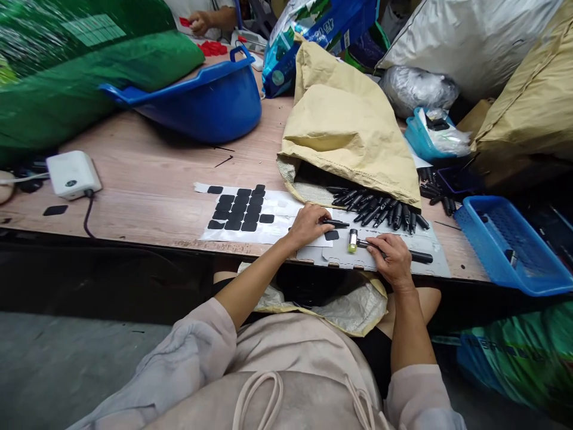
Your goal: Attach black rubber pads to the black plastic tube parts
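My left hand (308, 224) rests on a white sheet at the table's front edge, fingers closed round a thin black pen-like part (336, 224). Just right of it, my right hand (394, 258) is closed on a small hammer (353, 240) with a yellow-green head and a black handle that sticks out to the right. A small black pad (332, 235) lies between the two hands. Several more black parts (380, 209) spill from the mouth of a tan paper sack (349, 125) just beyond my hands.
A white sheet with several black pads (239, 209) lies left of my hands. A blue tub (210, 101) and a green sack (67, 71) stand at the back left, a white device (71, 173) at the left, and a blue basket (514, 245) at the right. Another person's hand (201, 22) works at the far end.
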`<state>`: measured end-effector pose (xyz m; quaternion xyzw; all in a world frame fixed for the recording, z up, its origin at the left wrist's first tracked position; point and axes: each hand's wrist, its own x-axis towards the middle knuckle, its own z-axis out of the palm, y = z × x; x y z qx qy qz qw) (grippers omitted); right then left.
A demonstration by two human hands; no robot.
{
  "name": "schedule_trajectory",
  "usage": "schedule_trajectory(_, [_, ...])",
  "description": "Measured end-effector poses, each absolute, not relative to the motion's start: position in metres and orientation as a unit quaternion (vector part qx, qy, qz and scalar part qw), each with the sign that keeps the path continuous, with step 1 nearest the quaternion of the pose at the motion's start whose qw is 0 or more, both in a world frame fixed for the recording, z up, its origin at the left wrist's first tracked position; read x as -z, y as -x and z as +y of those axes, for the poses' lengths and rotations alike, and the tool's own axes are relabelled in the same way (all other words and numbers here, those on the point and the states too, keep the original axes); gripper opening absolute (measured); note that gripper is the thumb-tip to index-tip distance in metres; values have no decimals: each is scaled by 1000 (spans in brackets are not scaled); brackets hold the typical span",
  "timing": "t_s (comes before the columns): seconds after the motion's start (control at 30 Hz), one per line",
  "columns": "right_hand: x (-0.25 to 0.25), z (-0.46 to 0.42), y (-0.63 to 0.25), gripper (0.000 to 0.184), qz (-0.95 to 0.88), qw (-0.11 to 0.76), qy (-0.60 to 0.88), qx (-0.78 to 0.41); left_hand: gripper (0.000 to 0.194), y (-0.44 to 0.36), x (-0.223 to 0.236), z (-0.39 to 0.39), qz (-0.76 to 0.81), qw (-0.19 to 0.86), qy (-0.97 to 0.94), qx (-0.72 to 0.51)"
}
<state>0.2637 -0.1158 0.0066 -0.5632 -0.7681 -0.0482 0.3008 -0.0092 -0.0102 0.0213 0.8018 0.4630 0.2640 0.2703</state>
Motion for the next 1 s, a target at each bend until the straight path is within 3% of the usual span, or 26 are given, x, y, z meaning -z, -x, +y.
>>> schedule_trajectory(0.17, [-14,-117,-263,20,-771,314,552,43,15,7,-12,-8,458,271,-802,-272])
schedule_trajectory(0.4, [-42,-121,-211,32,-711,418,566,-1,15,6,-16,-8,469,291,-790,-267])
schedule_trajectory(0.83, [-30,-106,-170,34,-708,362,599,92,19,3,-19,-8,485,308,-775,-264])
schedule_trajectory(1.0, [-33,-109,-176,36,-690,389,603,94,16,3,-19,-9,480,315,-774,-267])
